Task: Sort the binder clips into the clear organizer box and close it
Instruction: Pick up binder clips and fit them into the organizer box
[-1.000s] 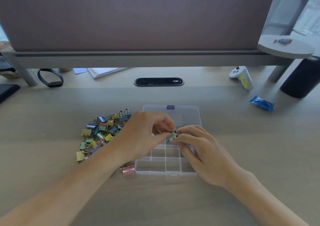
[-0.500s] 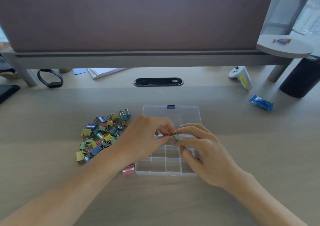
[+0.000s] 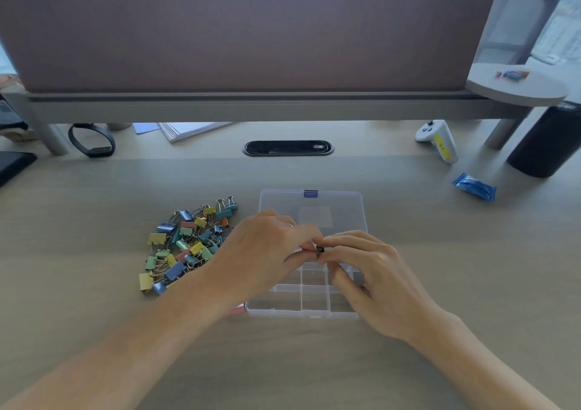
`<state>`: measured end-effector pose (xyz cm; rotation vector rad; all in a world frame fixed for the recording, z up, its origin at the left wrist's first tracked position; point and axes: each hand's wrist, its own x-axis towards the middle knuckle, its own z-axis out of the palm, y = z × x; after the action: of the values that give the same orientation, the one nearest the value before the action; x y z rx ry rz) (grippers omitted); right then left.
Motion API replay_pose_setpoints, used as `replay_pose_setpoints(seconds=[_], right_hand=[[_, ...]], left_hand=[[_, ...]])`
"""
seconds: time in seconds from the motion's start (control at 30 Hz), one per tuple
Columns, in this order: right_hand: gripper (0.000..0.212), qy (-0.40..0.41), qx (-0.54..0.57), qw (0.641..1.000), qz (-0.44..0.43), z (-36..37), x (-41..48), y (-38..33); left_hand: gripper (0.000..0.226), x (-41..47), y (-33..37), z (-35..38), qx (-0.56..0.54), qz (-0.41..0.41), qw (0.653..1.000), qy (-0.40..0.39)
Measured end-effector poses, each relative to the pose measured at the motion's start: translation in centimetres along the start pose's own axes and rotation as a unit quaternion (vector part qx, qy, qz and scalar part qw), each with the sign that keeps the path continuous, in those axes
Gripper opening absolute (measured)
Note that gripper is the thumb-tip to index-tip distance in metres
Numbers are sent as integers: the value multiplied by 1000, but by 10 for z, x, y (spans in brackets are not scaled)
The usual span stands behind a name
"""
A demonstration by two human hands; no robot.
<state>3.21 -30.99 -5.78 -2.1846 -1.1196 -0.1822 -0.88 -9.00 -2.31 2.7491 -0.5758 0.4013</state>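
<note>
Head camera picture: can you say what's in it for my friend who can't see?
Two hands, left hand and right hand, pinch one small binder clip together over an open clear organizer box. A colourful pile of clips lies left of it.

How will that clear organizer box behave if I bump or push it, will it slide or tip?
The clear organizer box looks like thin plastic with its visible compartments empty, so it is probably light and may slide easily on the smooth desk. Its low, flat shape makes tipping unlikely. The open lid lies back flat, so it might flex or drag along if pushed.
</note>
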Motion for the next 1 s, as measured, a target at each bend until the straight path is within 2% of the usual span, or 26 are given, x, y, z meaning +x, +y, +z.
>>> replay_pose_setpoints(seconds=[0.1,0.23,0.37,0.47,0.63,0.8,1.0], right_hand=[[28,15,-5,1000,-4,0,-1,-2],[24,26,-18,999,-17,2,-1,-2],[27,29,-25,999,-16,0,-1,-3],[26,26,-31,999,-15,1,0,-4],[24,22,-45,999,-18,0,0,-5],[21,14,-57,998,-22,1,0,-4],[29,-27,-50,998,-3,-1,3,-3]], left_hand=[[26,-3,3,2,31,10,999,28],[29,-6,4,5,17,-2,999,49],[32,-6,3,3,-3,-19,1000,19],[22,-5,0,-2,-56,-56,997,-12],[16,-1,2,-7,-81,-98,992,-12],[14,4,7,-10,-76,-137,987,-27],[16,15,13,-13,-73,-154,984,-54]])
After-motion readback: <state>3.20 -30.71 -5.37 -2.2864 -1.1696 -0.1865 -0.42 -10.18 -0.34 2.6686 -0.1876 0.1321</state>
